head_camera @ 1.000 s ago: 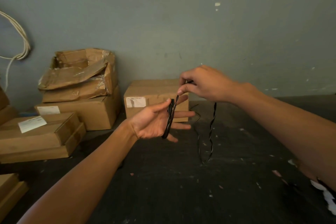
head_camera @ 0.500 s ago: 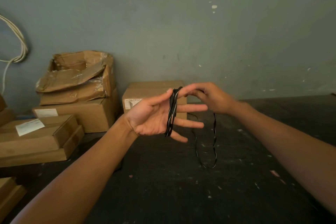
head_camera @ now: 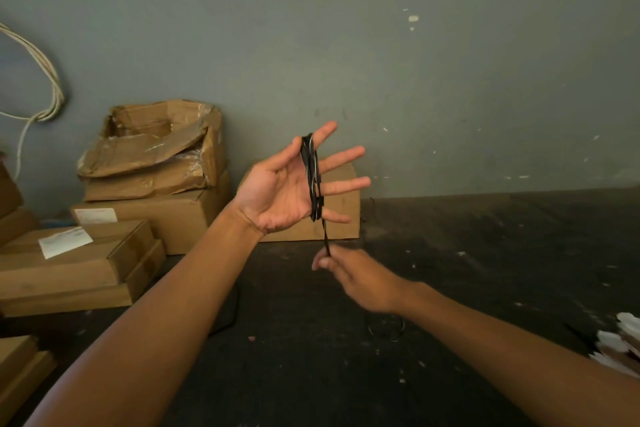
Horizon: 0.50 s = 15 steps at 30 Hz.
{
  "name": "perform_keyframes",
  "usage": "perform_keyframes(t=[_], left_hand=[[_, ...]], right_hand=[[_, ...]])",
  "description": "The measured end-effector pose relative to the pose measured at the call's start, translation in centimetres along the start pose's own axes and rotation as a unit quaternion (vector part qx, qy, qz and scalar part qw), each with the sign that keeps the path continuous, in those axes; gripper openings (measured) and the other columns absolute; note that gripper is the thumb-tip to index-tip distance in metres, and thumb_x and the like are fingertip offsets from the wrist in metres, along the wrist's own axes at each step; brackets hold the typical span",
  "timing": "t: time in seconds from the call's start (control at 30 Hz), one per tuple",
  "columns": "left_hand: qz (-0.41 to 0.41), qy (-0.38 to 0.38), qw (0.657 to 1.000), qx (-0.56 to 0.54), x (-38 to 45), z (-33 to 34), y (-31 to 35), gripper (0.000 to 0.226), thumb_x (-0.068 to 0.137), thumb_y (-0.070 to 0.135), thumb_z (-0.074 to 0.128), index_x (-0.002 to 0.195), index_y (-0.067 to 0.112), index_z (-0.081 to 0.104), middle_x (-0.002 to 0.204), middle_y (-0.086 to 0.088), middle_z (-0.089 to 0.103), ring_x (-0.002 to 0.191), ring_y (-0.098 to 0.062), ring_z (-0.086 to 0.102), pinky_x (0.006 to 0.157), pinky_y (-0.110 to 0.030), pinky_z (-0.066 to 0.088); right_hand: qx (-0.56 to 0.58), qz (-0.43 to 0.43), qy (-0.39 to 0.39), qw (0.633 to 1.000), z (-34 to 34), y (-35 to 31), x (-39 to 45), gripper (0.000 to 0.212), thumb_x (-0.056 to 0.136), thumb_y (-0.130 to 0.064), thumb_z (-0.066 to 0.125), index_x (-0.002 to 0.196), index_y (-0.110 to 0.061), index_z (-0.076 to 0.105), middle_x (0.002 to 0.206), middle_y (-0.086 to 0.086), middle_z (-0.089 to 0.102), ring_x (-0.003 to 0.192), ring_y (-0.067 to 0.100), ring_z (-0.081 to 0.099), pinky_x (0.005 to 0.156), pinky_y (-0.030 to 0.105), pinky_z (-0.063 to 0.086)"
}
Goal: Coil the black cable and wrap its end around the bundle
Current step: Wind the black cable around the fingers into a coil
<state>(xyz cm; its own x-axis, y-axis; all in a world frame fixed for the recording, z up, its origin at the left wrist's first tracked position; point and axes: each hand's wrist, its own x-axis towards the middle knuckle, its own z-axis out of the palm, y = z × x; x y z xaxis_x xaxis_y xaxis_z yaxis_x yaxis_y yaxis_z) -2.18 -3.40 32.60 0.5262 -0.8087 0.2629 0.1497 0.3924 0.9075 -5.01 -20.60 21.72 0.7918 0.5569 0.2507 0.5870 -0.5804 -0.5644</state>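
The black cable (head_camera: 312,177) is looped several times around the fingers of my left hand (head_camera: 280,191), which is raised palm up with the fingers spread apart. From the bottom of the loops a taut strand runs down to my right hand (head_camera: 360,279), which pinches it between thumb and fingers just below the left hand. The free tail of the black cable hangs under my right wrist, a small loop of it showing near the dark floor (head_camera: 386,331).
Several cardboard boxes (head_camera: 114,253) are stacked at the left, one torn open (head_camera: 156,146), and another box (head_camera: 332,222) stands behind my left hand. A white rope (head_camera: 41,94) hangs on the grey wall. White scraps (head_camera: 620,340) lie at the right edge.
My right hand has swung from above and behind the left fingers down to below the left hand, pulling the cable around the loops. My left hand has risen.
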Motion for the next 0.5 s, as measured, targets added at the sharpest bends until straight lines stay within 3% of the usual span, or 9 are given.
perform_keyframes(t=[0.07, 0.13, 0.3, 0.4, 0.5], left_hand=[[0.003, 0.036, 0.999, 0.003, -0.1, -0.7, 0.0, 0.051, 0.1, 0.046, 0.024, 0.15, 0.038, 0.028, 0.154, -0.01, 0.037, 0.137, -0.047, 0.037, 0.098, -0.079, 0.024], [0.004, 0.067, 0.998, -0.001, -0.2, -1.4, -0.4, 0.051, 0.1, 0.046, 0.025, 0.15, 0.038, 0.028, 0.154, -0.011, 0.038, 0.136, -0.047, 0.038, 0.1, -0.08, 0.021], [0.008, 0.117, 0.993, 0.003, -0.8, -3.0, -1.2, 0.051, 0.101, 0.047, 0.023, 0.15, 0.038, 0.028, 0.153, -0.011, 0.04, 0.135, -0.046, 0.04, 0.101, -0.081, 0.016], [0.007, 0.135, 0.991, -0.003, -0.8, -3.7, -1.9, 0.049, 0.101, 0.048, 0.023, 0.15, 0.039, 0.029, 0.154, -0.011, 0.04, 0.135, -0.045, 0.041, 0.1, -0.079, 0.02], [-0.005, 0.17, 0.985, -0.004, -0.6, -4.0, -2.5, 0.049, 0.102, 0.047, 0.024, 0.15, 0.039, 0.029, 0.154, -0.012, 0.039, 0.134, -0.045, 0.042, 0.103, -0.072, 0.028]], right_hand=[[0.0, -0.008, -0.019, 1.0, 0.9, -0.8, -0.3, 0.018, 0.103, -0.034, 0.036, 0.109, -0.038, 0.052, 0.083, -0.011, 0.059, 0.072, -0.005, 0.06, 0.06, 0.021, 0.046], [-0.006, -0.02, -0.036, 0.999, 1.0, -1.7, -0.5, 0.018, 0.102, -0.04, 0.034, 0.109, -0.044, 0.05, 0.09, -0.006, 0.063, 0.077, 0.005, 0.063, 0.066, 0.029, 0.052], [-0.055, -0.04, -0.025, 0.997, -0.7, -2.5, -1.1, 0.023, 0.102, -0.041, 0.034, 0.109, -0.035, 0.055, 0.094, 0.003, 0.067, 0.086, 0.012, 0.064, 0.081, 0.04, 0.054], [-0.077, -0.057, 0.0, 0.995, -2.3, -3.1, -1.1, 0.026, 0.102, -0.04, 0.037, 0.099, -0.029, 0.061, 0.081, -0.005, 0.063, 0.076, 0.005, 0.061, 0.068, 0.031, 0.051], [-0.124, -0.089, 0.018, 0.988, -4.1, -4.3, -0.6, 0.025, 0.1, -0.037, 0.044, 0.088, -0.026, 0.062, 0.063, -0.014, 0.053, 0.061, -0.005, 0.054, 0.052, 0.016, 0.033]])
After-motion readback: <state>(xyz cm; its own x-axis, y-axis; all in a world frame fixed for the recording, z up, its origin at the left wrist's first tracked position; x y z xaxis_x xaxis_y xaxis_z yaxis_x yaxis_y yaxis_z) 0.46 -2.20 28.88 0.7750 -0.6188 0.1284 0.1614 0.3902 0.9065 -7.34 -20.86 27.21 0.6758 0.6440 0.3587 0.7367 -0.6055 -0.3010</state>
